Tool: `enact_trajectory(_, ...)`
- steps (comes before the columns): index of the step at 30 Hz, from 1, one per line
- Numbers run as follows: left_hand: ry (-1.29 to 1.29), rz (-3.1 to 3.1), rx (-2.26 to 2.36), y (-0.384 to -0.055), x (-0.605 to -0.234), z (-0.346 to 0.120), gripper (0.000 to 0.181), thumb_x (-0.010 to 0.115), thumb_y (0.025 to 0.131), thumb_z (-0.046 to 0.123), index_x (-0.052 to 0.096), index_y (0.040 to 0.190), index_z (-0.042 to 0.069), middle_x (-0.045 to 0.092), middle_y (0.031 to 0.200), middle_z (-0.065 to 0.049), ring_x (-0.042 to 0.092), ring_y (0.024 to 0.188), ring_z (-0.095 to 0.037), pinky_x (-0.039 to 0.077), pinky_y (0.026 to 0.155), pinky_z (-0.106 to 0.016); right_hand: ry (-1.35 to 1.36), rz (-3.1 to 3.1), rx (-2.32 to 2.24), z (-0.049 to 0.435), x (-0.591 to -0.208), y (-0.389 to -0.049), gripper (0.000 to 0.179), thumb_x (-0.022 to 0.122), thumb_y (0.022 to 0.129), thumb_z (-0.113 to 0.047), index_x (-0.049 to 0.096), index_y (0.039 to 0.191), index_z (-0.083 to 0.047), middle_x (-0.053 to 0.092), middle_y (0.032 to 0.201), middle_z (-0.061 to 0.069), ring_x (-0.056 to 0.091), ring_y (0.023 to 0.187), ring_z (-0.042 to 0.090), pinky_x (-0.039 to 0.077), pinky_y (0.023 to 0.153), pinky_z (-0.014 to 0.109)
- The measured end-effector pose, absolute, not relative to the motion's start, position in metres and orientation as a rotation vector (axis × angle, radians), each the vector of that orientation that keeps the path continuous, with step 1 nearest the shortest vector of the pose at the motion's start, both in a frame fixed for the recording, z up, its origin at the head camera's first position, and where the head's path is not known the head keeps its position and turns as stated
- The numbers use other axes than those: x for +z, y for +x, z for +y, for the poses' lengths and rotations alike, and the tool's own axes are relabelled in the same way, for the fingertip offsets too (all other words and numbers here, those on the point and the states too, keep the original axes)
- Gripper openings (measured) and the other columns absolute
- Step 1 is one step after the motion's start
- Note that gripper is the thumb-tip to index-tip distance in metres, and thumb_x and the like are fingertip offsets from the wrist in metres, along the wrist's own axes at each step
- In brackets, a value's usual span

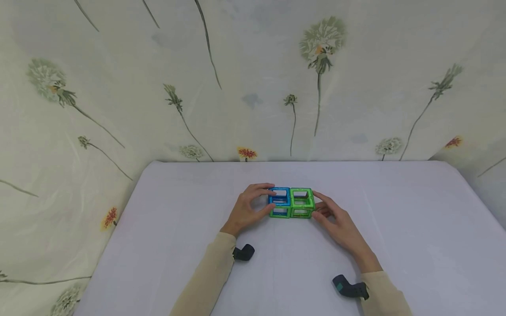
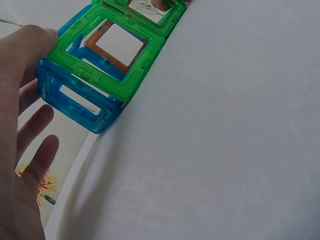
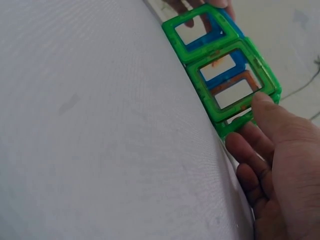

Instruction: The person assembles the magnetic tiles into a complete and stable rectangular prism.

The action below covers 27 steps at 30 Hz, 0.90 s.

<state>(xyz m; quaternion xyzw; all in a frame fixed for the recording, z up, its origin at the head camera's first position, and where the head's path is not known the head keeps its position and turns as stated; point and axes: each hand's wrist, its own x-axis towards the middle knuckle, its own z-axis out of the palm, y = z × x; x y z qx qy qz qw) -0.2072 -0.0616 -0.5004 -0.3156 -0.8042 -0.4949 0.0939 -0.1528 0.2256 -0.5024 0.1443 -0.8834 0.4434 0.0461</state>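
Two joined cubes of see-through magnetic tiles stand side by side on the white cloth. The left cube point(image 1: 280, 205) has a blue top and a green front; the right cube point(image 1: 302, 206) looks green on its top and front. Through the openings an orange tile point(image 3: 229, 83) shows on the inner or far side. My left hand point(image 1: 246, 210) holds the left cube from its outer side, thumb near the front top edge and index finger over the top. At the opposite end, my right hand point(image 1: 341, 224) grips the right cube, its thumb at the front corner point(image 3: 261, 100) and other fingers behind.
The table under a white cloth point(image 1: 166, 245) spreads around the cubes. Behind it hangs a pale curtain point(image 1: 253, 66) printed with dandelions. A black wrist camera point(image 1: 245, 252) sits by the left sleeve, another black camera point(image 1: 348, 288) by the right.
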Motion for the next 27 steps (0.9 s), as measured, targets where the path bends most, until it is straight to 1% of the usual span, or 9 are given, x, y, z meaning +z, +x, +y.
enact_trajectory(7, -0.929, -2.393, -1.495, -0.2064, -0.5015, -0.0612, 0.033, 0.069, 0.086, 0.03, 0.067, 0.116, 0.015, 0.055, 0.135, 0.009, 0.043, 0.13, -0.006, 0.037, 0.109, -0.035, 0.467, -2.685, 1.343, 0.2254, -0.5022, -0.1524, 0.061, 0.062, 0.092, -0.028, 0.032, 0.145, -0.035, 0.063, 0.108, -0.004, 0.058, 0.091, 0.003, 0.043, 0.08, 0.012)
enact_trajectory(16, -0.903, -2.436, -1.514, -0.2035, -0.4992, -0.0608, 0.034, 0.068, 0.087, 0.031, 0.066, 0.117, 0.015, 0.053, 0.136, 0.013, 0.041, 0.131, -0.004, 0.037, 0.109, -0.036, 0.467, -2.7, 1.317, 0.2245, -0.5007, -0.1506, 0.061, 0.061, 0.092, -0.027, 0.032, 0.146, -0.033, 0.063, 0.107, -0.003, 0.058, 0.09, 0.002, 0.044, 0.08, 0.013)
enact_trajectory(22, -0.906, -2.443, -1.526, -0.203, -0.4987, -0.0598, 0.034, 0.068, 0.087, 0.03, 0.066, 0.117, 0.014, 0.052, 0.136, 0.014, 0.041, 0.131, -0.004, 0.044, 0.102, -0.034, 0.447, -2.708, 1.308, 0.2251, -0.5009, -0.1498, 0.06, 0.061, 0.092, -0.027, 0.032, 0.145, -0.034, 0.063, 0.106, -0.004, 0.058, 0.091, 0.003, 0.044, 0.081, 0.014)
enact_trajectory(27, -0.93, -2.426, -1.541, -0.2038, -0.4993, -0.0596, 0.033, 0.068, 0.087, 0.027, 0.065, 0.117, 0.012, 0.053, 0.136, 0.008, 0.043, 0.129, -0.006, 0.046, 0.097, -0.034, 0.456, -2.702, 1.314, 0.2256, -0.5012, -0.1494, 0.06, 0.061, 0.093, -0.026, 0.032, 0.145, -0.033, 0.063, 0.107, -0.002, 0.058, 0.09, 0.005, 0.044, 0.081, 0.015)
